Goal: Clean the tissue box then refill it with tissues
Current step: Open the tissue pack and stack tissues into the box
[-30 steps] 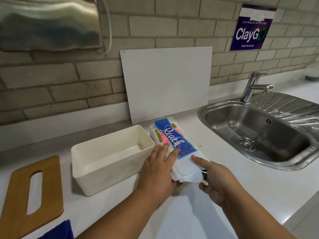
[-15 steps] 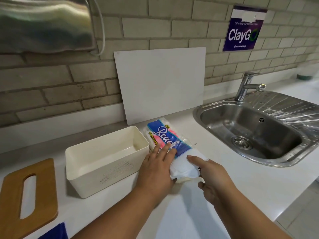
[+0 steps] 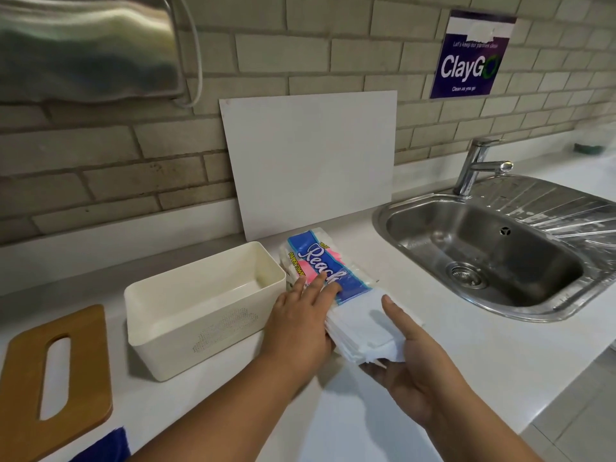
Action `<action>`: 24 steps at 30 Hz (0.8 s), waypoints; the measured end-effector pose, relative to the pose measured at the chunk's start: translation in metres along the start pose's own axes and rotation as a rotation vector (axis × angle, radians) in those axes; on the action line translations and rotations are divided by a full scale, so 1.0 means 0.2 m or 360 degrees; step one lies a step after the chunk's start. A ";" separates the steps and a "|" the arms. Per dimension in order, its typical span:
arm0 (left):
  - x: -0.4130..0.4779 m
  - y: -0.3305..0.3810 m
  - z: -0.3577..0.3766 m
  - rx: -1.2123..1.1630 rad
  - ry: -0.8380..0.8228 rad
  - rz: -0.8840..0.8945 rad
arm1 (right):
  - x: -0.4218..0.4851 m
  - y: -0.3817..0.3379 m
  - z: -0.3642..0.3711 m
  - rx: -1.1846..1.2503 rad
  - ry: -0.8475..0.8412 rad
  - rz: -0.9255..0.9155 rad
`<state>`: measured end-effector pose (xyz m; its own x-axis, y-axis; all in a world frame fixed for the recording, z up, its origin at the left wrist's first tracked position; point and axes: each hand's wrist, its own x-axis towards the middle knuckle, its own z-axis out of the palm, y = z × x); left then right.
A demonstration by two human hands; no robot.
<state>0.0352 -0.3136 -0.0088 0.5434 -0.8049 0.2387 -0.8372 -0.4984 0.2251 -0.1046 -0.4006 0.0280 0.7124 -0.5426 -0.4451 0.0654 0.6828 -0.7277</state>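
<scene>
The cream tissue box [image 3: 173,331] stands open and empty on the white counter, lid off. Its wooden slotted lid [image 3: 23,388] lies flat to the left. Right of the box lies a blue and pink tissue pack [image 3: 320,261]. A stack of white tissues [image 3: 363,328] sticks out of the pack's near end. My left hand [image 3: 300,321] rests flat on the pack with fingers spread, pressing it down. My right hand [image 3: 410,371] grips the near end of the tissue stack, thumb on top and fingers underneath.
A steel sink [image 3: 493,258] with a tap [image 3: 473,168] lies to the right. A white board [image 3: 310,161] leans on the brick wall behind the pack. A blue cloth [image 3: 106,448] shows at the bottom left. The counter's front edge [image 3: 546,411] runs close on the right.
My right hand has pulled the white tissue stack farther out of the pack toward me. My left hand has stayed pressed on the pack.
</scene>
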 end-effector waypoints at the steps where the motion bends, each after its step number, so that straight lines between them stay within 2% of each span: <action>1: 0.00 0.00 -0.01 0.0010 -0.0010 0.0019 | 0.00 0.01 0.01 -0.0028 -0.0011 0.0005; 7: -0.02 0.00 -0.01 0.0073 -0.0068 0.0066 | 0.01 0.02 0.02 0.0043 0.0141 -0.0038; 14: -0.01 0.01 0.01 0.0055 -0.0050 0.0000 | 0.01 0.00 0.02 0.0090 0.0083 -0.0030; 24: 0.00 0.01 0.02 0.0026 -0.0044 -0.0034 | -0.01 0.00 -0.02 0.0043 0.0123 -0.0178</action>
<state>0.0332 -0.3147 -0.0115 0.5596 -0.8024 0.2076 -0.8263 -0.5208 0.2142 -0.1089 -0.4007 0.0270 0.6438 -0.6512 -0.4017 0.1609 0.6285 -0.7610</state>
